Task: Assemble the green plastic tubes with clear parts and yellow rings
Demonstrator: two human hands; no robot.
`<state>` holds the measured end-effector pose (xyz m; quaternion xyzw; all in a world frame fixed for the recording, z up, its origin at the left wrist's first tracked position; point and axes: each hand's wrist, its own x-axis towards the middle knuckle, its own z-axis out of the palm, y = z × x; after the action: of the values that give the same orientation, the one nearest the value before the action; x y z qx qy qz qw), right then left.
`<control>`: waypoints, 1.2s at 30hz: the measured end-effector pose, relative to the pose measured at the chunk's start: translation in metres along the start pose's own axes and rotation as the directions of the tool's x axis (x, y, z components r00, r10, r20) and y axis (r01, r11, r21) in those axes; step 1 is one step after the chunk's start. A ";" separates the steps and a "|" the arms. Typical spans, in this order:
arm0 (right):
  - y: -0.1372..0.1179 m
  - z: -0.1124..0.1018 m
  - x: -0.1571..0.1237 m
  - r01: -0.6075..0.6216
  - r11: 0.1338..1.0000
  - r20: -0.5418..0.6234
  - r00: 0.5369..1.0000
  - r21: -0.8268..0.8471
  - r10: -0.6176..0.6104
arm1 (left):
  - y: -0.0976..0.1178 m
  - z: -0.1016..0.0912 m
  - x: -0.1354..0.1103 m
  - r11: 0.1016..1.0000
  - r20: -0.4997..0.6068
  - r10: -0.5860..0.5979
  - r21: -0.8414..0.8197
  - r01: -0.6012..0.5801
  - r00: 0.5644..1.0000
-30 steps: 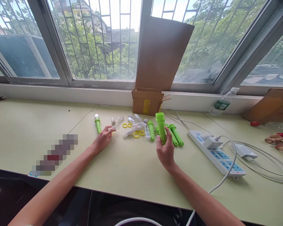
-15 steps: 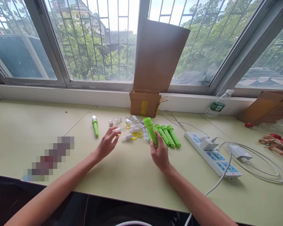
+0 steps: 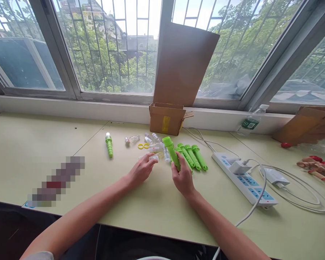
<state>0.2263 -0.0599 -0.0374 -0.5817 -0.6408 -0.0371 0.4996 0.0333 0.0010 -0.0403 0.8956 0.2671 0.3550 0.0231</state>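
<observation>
My right hand (image 3: 183,177) is wrapped round a green plastic tube (image 3: 171,151), tilted with its wide threaded end up and away from me. To its left, my left hand (image 3: 142,170) pinches a small clear plastic tube (image 3: 155,157), which my fingers partly cover. Beyond it lie several clear plastic tubes (image 3: 156,137) with white ends, along with yellow rings (image 3: 143,146). More green tubes (image 3: 196,157) lie side by side just right of my right hand. A green tube with a white-tipped clear piece in its end (image 3: 109,145) lies apart on the left.
A cardboard box (image 3: 166,120) stands at the back by the window. On the right are a power strip (image 3: 243,178) with cables, a plastic bottle (image 3: 251,122) and wooden pieces (image 3: 318,168). A blurred patch (image 3: 56,182) covers something at the left front.
My left hand has moved right with the clear tube, closer to the green tube. My right hand keeps its hold on the green tube, almost in place.
</observation>
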 end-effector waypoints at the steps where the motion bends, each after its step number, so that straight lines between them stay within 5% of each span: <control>1: 0.000 0.000 0.000 -0.007 1.000 0.009 1.000 -0.001 0.007 | -0.002 0.000 -0.001 1.000 0.015 -0.001 0.010 0.001 1.000; 12: -0.002 -0.001 0.000 -0.020 1.000 0.031 0.999 0.000 0.020 | -0.011 -0.005 -0.004 0.996 0.105 -0.007 0.086 -0.002 0.994; 36: -0.001 0.000 0.000 -0.025 1.000 0.043 0.999 -0.017 0.026 | -0.018 -0.006 -0.009 0.972 0.119 -0.036 0.236 0.007 0.992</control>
<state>0.2258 -0.0602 -0.0366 -0.5945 -0.6437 -0.0234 0.4814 0.0156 0.0109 -0.0450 0.9091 0.3150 0.2652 -0.0630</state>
